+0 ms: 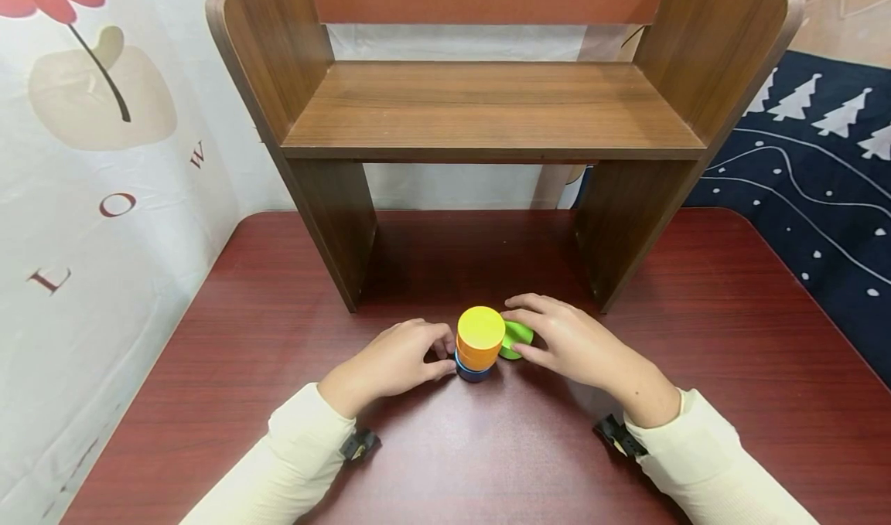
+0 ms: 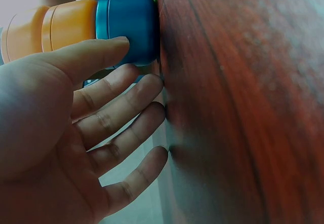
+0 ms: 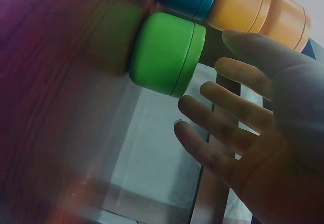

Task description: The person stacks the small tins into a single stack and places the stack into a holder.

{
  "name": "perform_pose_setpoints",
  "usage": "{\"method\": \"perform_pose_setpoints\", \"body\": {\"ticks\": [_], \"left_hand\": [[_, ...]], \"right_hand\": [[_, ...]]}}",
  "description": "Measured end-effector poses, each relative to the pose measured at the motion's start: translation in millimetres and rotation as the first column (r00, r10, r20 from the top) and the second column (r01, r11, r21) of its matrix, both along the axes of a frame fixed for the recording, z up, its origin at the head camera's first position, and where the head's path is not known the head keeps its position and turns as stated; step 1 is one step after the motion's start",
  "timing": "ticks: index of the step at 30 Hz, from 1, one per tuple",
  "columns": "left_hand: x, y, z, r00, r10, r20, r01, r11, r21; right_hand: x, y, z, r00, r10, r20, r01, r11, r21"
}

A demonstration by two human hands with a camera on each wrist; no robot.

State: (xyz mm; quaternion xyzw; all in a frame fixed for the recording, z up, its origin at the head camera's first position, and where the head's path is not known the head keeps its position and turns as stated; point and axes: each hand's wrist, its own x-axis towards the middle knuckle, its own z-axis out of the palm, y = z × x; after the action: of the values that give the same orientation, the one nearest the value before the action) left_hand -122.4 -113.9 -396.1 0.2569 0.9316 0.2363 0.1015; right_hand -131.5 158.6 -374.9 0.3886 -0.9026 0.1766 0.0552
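Note:
A small stack of rounded lidded tins stands on the table in the head view. At its base is a blue tin (image 2: 136,24), with an orange tin (image 2: 73,24) on it and a second tin (image 1: 482,328), yellow on top, above that. A green tin (image 3: 162,54) sits on the table close to the right of the stack. My left hand (image 1: 397,360) is at the stack's left, its thumb overlapping the blue tin in the left wrist view, fingers loosely extended. My right hand (image 1: 574,347) spreads relaxed fingers beside the green tin, gripping nothing.
A brown wooden shelf unit (image 1: 494,111) stands on the dark red table (image 1: 230,339) behind the tins, its side panels reaching down to the tabletop. Printed cloth (image 1: 807,177) hangs at the right and a pale printed sheet (image 1: 160,223) at the left.

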Motion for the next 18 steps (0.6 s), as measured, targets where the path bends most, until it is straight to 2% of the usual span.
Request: {"method": "perform_pose_setpoints", "body": {"ticks": [18], "left_hand": [[-0.3, -0.1, -0.1, 1.000, -0.004, -0.003, 0.004, 1.000, -0.002]], "right_hand": [[-1.8, 1.3, -7.8, 1.000, 0.008, 0.014, -0.008, 0.999, 0.047]]}}
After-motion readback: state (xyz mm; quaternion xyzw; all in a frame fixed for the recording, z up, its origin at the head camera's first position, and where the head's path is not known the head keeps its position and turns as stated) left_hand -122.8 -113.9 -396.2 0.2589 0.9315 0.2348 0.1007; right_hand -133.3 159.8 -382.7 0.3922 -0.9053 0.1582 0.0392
